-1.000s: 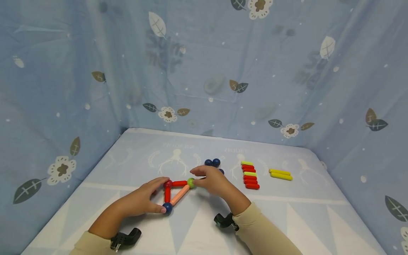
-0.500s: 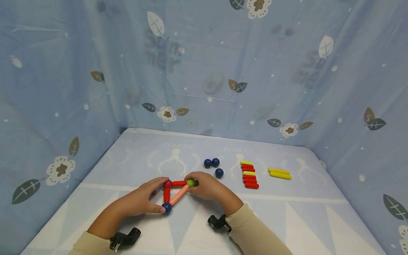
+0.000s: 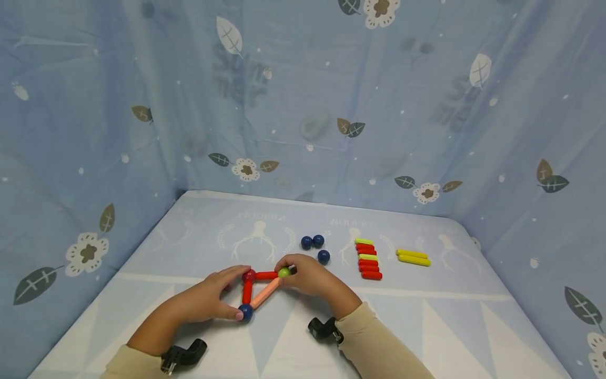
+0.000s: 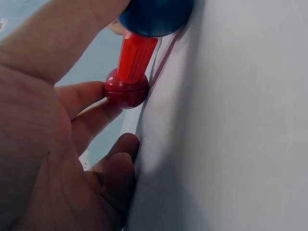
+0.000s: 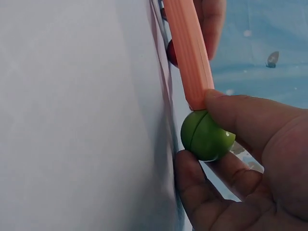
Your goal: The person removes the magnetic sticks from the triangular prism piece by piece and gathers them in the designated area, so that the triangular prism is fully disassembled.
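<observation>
A triangle of building sticks and balls lies on the table: two red sticks (image 3: 247, 292) and one longer salmon stick (image 3: 265, 293) join a red ball (image 3: 249, 276), a blue ball (image 3: 245, 312) and a green ball (image 3: 283, 272). My left hand (image 3: 203, 297) grips its left side, thumb against the blue ball and fingertips on the red ball (image 4: 126, 89). At the opposite corner my right hand (image 3: 307, 276) holds the green ball (image 5: 207, 136), its thumb touching the end of the salmon stick (image 5: 191, 55).
Behind my right hand sit three loose blue balls (image 3: 324, 257). Further right, short red and yellow-green sticks (image 3: 369, 263) lie in a column, with two longer yellow sticks (image 3: 413, 257) beyond them. A patterned blue curtain (image 3: 303, 105) surrounds the table (image 3: 379, 326).
My right hand has come left and down around the green ball, uncovering the loose blue balls. The triangle's blue corner has shifted slightly left and toward me. My left hand keeps its grip.
</observation>
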A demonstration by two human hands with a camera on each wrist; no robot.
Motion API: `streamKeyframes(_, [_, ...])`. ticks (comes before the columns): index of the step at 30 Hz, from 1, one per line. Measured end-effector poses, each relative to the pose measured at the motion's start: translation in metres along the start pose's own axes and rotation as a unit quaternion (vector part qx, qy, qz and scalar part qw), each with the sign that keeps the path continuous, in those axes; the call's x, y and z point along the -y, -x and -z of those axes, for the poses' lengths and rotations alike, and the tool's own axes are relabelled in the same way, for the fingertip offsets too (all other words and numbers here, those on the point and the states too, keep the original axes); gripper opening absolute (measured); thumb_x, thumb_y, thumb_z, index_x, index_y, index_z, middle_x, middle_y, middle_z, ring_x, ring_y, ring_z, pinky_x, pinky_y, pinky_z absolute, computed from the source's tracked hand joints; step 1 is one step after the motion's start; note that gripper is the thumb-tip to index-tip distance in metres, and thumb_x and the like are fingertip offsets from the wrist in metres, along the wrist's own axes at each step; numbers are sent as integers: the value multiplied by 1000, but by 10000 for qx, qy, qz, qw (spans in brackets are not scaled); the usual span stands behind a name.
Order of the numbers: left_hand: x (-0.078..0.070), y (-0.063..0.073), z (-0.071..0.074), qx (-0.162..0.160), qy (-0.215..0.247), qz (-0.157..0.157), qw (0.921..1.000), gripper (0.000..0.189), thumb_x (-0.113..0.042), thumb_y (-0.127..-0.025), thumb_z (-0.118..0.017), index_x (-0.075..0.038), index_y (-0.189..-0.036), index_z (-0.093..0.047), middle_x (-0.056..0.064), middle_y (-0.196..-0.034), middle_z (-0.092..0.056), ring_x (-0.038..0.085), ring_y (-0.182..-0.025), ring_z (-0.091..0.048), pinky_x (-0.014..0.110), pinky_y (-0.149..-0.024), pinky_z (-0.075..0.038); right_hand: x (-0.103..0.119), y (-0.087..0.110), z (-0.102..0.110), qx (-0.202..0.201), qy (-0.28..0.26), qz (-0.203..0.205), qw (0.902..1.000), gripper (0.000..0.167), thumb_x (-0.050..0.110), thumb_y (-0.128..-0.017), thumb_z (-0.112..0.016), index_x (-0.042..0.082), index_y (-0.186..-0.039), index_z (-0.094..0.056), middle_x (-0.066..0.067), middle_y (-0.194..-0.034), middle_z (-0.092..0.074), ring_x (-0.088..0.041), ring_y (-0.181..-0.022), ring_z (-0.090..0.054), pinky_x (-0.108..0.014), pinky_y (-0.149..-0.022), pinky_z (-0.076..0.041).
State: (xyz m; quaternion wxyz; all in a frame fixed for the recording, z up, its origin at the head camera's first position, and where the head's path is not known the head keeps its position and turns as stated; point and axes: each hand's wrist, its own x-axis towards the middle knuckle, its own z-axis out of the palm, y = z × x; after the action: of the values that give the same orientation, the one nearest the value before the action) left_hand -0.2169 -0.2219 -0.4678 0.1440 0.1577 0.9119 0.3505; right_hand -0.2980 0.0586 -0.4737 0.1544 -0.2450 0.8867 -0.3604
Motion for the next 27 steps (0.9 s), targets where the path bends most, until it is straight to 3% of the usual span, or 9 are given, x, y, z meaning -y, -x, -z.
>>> streamKeyframes(14, [1,2,-1,51,42,68,10000,107,-48,-74,-94,-25,-163,-38,10,-164,-42,38,-141,-47,71,-113,-37,-5,3,1,180,-1197,-63,9926,13,22,-92,-79,30,-102,-75,4,-104,-69,-21,-94,-62,-36,-80,-50])
streamKeyframes(22, [1,1,0,19,-2,23,10000,107,-49,-74,-94,-25,-163,-39,10,-164,-42,37,-139,-48,70,-113,-38,-4,1,-2,3,-540,-137,9984,16,23,-89,-82,34,-99,-76,9,-101,-67,-18,-91,-59,-33,-76,-49])
streamKeyframes(27, [2,1,-1,27,38,59,10000,108,-48,-74,-94,-24,-163,-38,11,-165,-41,38,-141,-47,70,-114,-37,-4,2,-3,15,-592,-159,9981,17,22,-89,-82,35,-98,-76,8,-101,-68,-19,-92,-59,-35,-78,-48])
